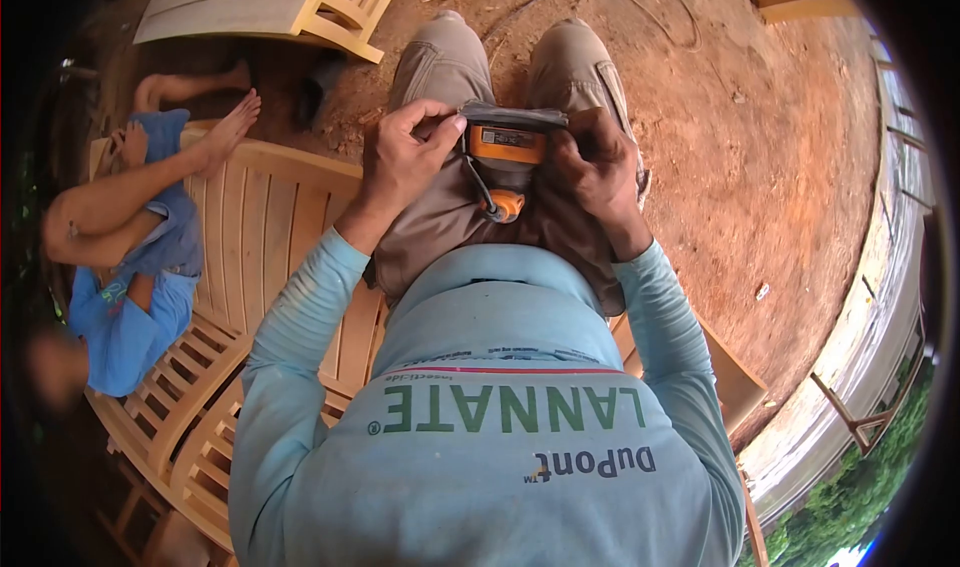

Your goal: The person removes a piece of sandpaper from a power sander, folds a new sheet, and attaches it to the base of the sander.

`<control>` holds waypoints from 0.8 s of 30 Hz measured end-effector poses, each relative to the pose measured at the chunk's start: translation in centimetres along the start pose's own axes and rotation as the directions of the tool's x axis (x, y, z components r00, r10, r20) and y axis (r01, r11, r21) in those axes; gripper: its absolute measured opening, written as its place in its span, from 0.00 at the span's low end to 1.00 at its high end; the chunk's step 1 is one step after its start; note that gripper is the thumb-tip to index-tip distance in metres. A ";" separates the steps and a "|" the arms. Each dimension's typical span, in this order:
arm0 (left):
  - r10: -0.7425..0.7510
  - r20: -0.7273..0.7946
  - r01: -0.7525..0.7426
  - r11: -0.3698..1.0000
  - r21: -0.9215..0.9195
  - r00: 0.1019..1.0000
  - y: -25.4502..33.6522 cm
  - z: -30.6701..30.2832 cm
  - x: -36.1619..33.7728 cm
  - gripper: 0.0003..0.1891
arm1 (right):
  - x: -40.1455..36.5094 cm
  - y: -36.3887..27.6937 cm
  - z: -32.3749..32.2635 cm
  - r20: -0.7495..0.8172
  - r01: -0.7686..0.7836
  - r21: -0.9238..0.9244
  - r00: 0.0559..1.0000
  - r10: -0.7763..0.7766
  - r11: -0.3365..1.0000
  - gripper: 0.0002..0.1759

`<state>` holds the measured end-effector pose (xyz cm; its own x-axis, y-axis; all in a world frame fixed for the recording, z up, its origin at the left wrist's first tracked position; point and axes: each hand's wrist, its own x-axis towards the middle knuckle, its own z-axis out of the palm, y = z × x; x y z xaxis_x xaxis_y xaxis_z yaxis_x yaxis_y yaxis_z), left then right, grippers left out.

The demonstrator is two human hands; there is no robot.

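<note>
An orange and black electric palm sander (pixel 508 147) rests on my lap between my thighs, its flat pad turned towards my knees. A dark grey strip, which looks like sandpaper (pixel 515 117), runs along the pad. My left hand (pixel 408 157) pinches the pad's left corner between thumb and fingers. At the opposite end, my right hand (pixel 600 167) has its fingers curled against the right corner; its fingertips are partly hidden. A dark cord (pixel 477 179) loops down the sander's left side.
I sit on a slatted wooden bench (pixel 275 232). On its left side another person (pixel 150 227) in blue sits with bare legs drawn up. Wooden furniture (pixel 235 2) stands at the upper left. Bare reddish dirt (pixel 740 187) with a cable (pixel 665 32) spreads ahead and right.
</note>
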<state>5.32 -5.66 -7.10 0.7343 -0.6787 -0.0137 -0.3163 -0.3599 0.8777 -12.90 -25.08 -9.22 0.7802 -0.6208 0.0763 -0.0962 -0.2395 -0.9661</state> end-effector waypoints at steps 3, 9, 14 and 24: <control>0.006 -0.018 -0.007 0.998 -0.064 1.000 -0.9 0.5 0.0 0.09 | -0.1 0.2 -0.1 0.008 -0.012 0.006 1.000 0.012 1.000 0.07; 0.005 -0.046 -0.009 0.997 -0.071 0.999 -0.8 1.1 -0.2 0.08 | 0.0 -0.4 -0.1 0.012 0.023 -0.026 1.000 -0.022 0.999 0.07; 0.090 -0.068 -0.091 0.996 -0.011 0.994 -1.1 1.4 -0.1 0.07 | 0.1 -0.2 -0.2 0.013 0.033 -0.034 0.999 -0.032 0.999 0.08; 0.067 -0.076 -0.074 0.993 -0.092 0.995 -2.1 2.1 0.0 0.07 | 0.1 0.0 -0.1 0.021 0.016 -0.022 1.000 -0.015 1.000 0.09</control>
<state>4.73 -6.25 -9.89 0.7549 -0.6508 0.0813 -0.3128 -0.2484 0.9168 -12.91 -25.25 -9.22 0.7947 -0.6009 0.0858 -0.0976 -0.2659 -0.9590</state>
